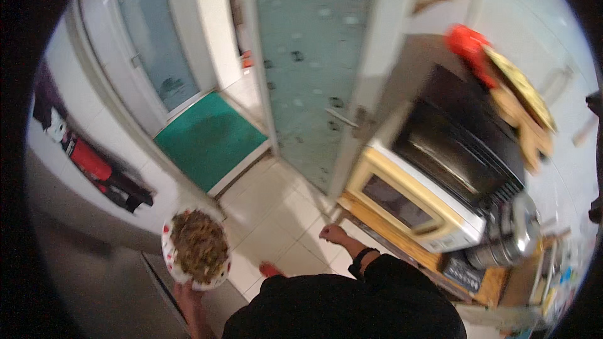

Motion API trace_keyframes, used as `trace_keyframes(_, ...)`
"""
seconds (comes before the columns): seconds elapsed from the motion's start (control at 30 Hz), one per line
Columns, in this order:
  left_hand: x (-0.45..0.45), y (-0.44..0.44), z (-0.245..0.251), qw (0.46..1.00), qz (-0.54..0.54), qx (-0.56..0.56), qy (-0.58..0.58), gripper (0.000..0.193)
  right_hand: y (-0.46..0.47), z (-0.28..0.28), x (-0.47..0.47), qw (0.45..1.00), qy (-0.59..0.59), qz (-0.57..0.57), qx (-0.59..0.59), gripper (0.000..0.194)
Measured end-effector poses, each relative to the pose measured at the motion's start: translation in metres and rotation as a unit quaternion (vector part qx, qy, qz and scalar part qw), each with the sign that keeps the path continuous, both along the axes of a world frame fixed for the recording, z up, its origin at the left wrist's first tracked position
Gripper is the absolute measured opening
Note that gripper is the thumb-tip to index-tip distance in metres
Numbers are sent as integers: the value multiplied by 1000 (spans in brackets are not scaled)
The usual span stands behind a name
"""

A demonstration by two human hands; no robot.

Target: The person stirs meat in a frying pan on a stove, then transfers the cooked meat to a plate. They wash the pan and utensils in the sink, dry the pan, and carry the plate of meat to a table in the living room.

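Observation:
My left hand point(187, 297) grips the lower rim of a white plate point(175, 270) with red marks on its edge. Heaped on that plate is cooked food point(200, 245), brownish, with a noodle-like or shredded look. The thumb lies at the rim; the other fingers are mostly hidden beneath. Over the tiled floor hangs my right hand point(334, 234), its fingers curled in and nothing visible in them. A dark band point(362, 259) circles that wrist, below a black sleeve.
A glazed door point(311, 70) stands ajar ahead, beside a green mat point(212, 141) on a raised threshold. To the right, a wooden stand point(391, 233) bears a microwave point(400, 197), a black oven point(459, 155) on top and a metal pot point(509, 235). A grey appliance-like surface point(103, 282) flanks the left.

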State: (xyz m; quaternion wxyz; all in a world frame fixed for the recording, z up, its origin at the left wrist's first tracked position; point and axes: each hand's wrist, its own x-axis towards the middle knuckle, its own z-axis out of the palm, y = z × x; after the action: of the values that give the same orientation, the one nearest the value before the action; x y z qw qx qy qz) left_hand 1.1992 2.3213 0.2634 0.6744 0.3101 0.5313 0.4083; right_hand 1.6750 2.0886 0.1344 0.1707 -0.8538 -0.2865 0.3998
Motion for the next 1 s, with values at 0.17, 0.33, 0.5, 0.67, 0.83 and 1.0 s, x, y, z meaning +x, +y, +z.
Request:
trace_keyframes(0.17,40,167,8,997,-55,55,8,45,220,-23,-9,995,46,66,56,25)
trace_keyframes(0.33,113,321,-12,989,-124,73,-22,39,314,-71,24,985,162,-14,63,30)
trace_keyframes(0.5,225,440,-46,990,-128,36,-46,42,351,-116,120,967,198,-158,15,22)
trace_keyframes(0.67,331,534,-75,994,-84,53,-43,42,463,-145,253,961,210,-166,76,21)
trace_keyframes(0.83,357,558,-68,998,-17,44,-52,40,610,-122,292,983,153,13,102,22)
trace_keyframes(1.0,385,712,-48,999,-10,25,-47,39,882,-72,305,972,128,149,130,23)
